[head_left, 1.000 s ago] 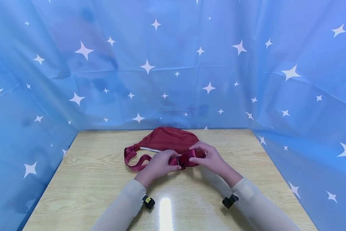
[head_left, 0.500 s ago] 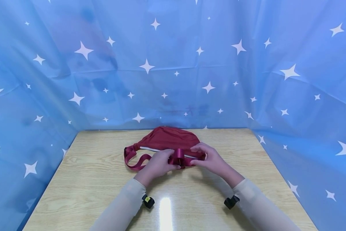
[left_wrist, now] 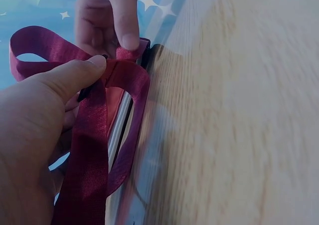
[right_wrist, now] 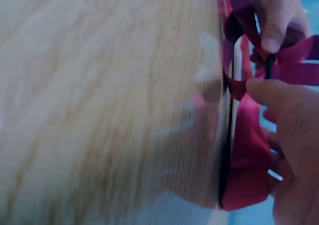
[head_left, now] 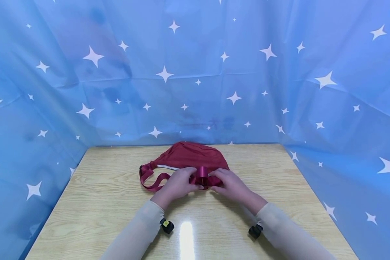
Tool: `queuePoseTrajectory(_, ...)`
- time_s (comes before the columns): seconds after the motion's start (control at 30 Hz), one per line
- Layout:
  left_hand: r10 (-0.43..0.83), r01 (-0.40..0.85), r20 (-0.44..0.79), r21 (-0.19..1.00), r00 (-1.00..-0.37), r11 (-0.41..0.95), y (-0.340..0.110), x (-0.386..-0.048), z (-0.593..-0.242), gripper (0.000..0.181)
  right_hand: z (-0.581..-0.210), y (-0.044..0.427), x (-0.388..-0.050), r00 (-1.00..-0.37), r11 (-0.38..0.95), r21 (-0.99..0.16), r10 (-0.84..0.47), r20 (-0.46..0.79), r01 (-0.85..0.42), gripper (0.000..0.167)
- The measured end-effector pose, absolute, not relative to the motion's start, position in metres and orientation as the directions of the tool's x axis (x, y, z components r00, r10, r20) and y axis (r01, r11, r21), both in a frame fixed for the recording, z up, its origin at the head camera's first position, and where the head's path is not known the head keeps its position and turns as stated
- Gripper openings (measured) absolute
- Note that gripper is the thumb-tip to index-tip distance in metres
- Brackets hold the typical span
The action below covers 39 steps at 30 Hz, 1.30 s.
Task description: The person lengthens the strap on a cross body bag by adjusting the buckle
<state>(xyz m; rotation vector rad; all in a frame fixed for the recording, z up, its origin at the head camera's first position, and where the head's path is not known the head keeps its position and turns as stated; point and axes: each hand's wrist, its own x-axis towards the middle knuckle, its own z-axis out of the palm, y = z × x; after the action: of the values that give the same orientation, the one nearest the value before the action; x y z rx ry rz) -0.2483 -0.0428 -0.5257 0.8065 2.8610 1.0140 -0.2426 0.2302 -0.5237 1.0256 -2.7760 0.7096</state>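
Observation:
A dark red waist bag lies at the table's far side, its white-edged zipper facing the front. My left hand pinches the red strap at a black buckle, thumb on top. A loop of strap stands up between the two hands. From the other side, my right hand pinches the strap close to the buckle, thumb against the webbing in the right wrist view. Fingers beneath the strap are partly hidden.
The light wooden table carries a bright reflection near its front. A blue curtain with white stars hangs behind and at both sides. A strap loop lies left of my left hand.
My right hand has let go of the upright strap end, which now stands as a loop by the left hand. It has moved left and taken hold of the strap beside the buckle.

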Motion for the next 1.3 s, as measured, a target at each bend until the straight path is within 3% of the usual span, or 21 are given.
queuePoseTrajectory(0.4, 0.452, 0.428, 0.135, 0.63, -0.882, 0.648, -0.045, -0.247, -0.525, 0.039, -0.523, 0.232, -0.243, -0.757, 0.693, -0.306, -0.597, 0.265, -0.653, 0.043)
queuePoseTrajectory(1.0, 0.436, 0.411, 0.12, 0.615, -0.892, 0.672, -0.056, -0.25, -0.523, 0.036, -0.521, 0.256, -0.252, -0.646, 0.653, -0.105, -0.69, 0.326, -0.75, 0.039)
queuePoseTrajectory(1.3, 0.43, 0.401, 0.117, 0.634, -0.895, 0.662, -0.06, -0.25, -0.524, 0.044, -0.524, 0.263, -0.254, -0.654, 0.679, -0.02, -0.699, 0.289, -0.734, 0.039)
